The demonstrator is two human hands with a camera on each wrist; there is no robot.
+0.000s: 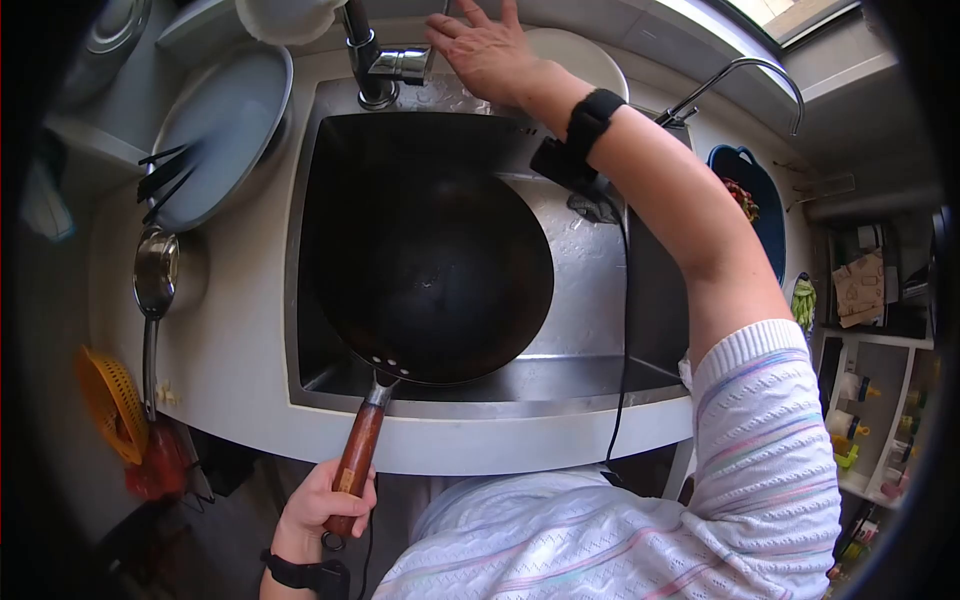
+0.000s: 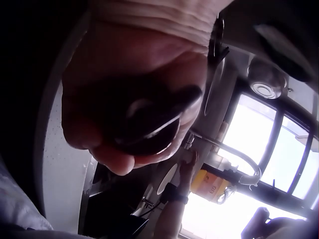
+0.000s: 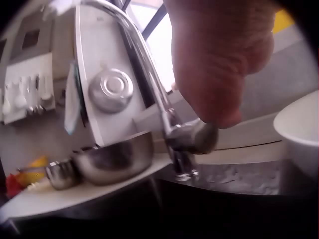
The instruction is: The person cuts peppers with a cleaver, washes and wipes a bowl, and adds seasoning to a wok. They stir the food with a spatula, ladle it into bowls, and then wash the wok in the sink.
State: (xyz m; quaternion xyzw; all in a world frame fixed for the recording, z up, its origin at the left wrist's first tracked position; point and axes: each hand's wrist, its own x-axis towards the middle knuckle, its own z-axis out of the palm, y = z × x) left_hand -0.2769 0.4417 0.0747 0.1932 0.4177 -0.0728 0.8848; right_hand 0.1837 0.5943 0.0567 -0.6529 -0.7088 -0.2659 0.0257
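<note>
A large dark wok [image 1: 435, 270] lies over the sink basin, its wooden handle [image 1: 362, 445] reaching over the counter's front edge. My left hand [image 1: 325, 497] grips that handle near its end, fingers curled round it; the left wrist view shows the dark butt of the handle in the palm. Behind the sink, my right hand [image 1: 485, 50] is right at the chrome faucet [image 1: 400, 66], with its fingers extended and some fingertips cut off by the frame. From the right wrist, the hand overlaps the end of the faucet's side control [image 3: 199, 138].
A white bowl [image 3: 304, 129] stands behind the sink, beside the right forearm. On the left counter are a wide metal pan [image 1: 225, 140], a small saucepan [image 1: 157, 270] and a yellow strainer [image 1: 112, 405]. At right stand a thin curved tap [image 1: 745, 65] and a blue basin [image 1: 765, 210].
</note>
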